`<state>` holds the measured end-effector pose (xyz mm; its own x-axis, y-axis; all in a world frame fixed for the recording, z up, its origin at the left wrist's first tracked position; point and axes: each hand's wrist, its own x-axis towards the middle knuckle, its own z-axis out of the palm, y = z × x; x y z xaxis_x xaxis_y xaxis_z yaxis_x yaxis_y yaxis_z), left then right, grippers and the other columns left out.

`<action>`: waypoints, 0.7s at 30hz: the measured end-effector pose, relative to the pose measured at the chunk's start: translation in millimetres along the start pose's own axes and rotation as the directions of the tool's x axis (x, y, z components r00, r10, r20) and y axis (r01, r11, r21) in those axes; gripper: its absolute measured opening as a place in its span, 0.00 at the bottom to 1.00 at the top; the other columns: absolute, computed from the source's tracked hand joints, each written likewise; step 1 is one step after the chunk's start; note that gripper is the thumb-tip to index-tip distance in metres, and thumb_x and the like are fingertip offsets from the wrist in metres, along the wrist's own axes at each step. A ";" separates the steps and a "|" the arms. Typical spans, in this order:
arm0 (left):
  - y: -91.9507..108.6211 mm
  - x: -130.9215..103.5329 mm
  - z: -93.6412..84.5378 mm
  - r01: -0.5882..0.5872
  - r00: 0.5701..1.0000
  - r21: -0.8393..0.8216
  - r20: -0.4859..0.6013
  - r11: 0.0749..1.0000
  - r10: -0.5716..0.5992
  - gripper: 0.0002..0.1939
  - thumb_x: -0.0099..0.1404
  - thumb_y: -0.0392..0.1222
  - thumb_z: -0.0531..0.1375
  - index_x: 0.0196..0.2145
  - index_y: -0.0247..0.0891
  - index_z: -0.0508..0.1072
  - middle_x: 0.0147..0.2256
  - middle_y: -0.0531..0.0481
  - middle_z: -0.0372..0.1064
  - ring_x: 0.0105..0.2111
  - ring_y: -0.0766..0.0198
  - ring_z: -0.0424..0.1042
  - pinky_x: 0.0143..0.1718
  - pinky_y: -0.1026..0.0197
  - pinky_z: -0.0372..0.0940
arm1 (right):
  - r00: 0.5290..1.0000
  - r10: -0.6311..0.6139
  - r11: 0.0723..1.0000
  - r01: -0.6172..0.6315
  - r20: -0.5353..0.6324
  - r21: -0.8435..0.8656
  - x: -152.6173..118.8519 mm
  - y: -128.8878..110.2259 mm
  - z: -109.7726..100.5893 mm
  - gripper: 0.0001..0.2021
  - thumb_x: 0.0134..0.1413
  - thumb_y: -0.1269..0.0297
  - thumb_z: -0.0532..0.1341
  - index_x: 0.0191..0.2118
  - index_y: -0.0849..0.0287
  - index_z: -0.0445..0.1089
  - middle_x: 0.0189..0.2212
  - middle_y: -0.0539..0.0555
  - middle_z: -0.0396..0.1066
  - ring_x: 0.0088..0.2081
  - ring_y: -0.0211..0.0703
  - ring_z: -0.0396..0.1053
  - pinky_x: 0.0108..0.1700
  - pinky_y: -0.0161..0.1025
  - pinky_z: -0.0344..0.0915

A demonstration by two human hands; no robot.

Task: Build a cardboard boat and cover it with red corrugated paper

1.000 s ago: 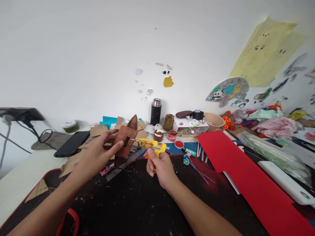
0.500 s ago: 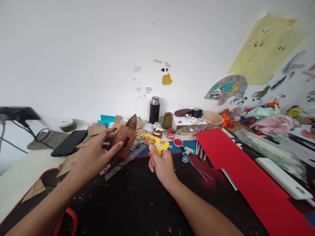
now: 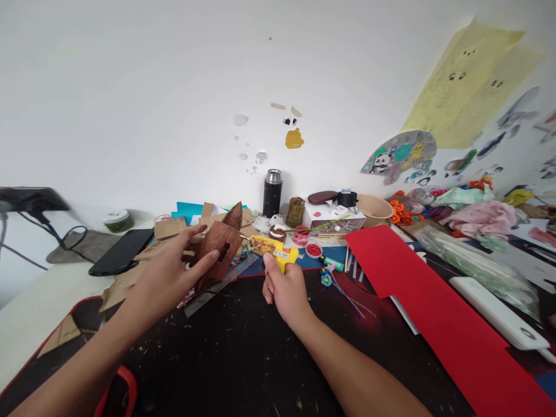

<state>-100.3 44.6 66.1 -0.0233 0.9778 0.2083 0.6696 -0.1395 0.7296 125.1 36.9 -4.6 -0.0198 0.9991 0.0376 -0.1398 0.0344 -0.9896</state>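
My left hand grips a brown craft model, with the thumb on its front face and the fingers behind. A dark cut-out opening shows in that face, and a pointed brown piece rises at the top. In my right hand is a yellow glue gun, held by its handle. Its nozzle points left and meets or nearly meets the model's right edge; I cannot tell if they touch. A clear ruler lies beneath the model on the black mat.
Cardboard scraps and a black phone lie at left. A black thermos stands by the wall. Red sheet covers much of the right side, beside a white device. Red handles show at the front edge.
The model has turned very slightly in my left hand. The glue gun and both hands stay in nearly the same place; the view has shifted a little.
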 end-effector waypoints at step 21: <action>-12.9 4.3 2.2 0.006 1.000 -0.040 -0.015 0.999 -0.006 0.45 0.62 0.72 0.63 0.67 0.41 0.69 0.60 0.33 0.82 0.49 0.39 0.86 0.50 0.36 0.80 | 0.999 0.041 0.998 -0.040 -0.012 0.050 -1.8 -5.2 3.8 0.38 0.56 0.26 0.67 0.14 0.50 0.53 0.09 0.43 0.51 0.11 0.33 0.54 0.16 0.34 0.50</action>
<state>-107.4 50.9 56.2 -0.0386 0.9762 0.2136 0.6393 -0.1402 0.7561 122.1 34.8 0.9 -0.0137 0.9999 -0.0047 -0.1880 -0.0072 -0.9821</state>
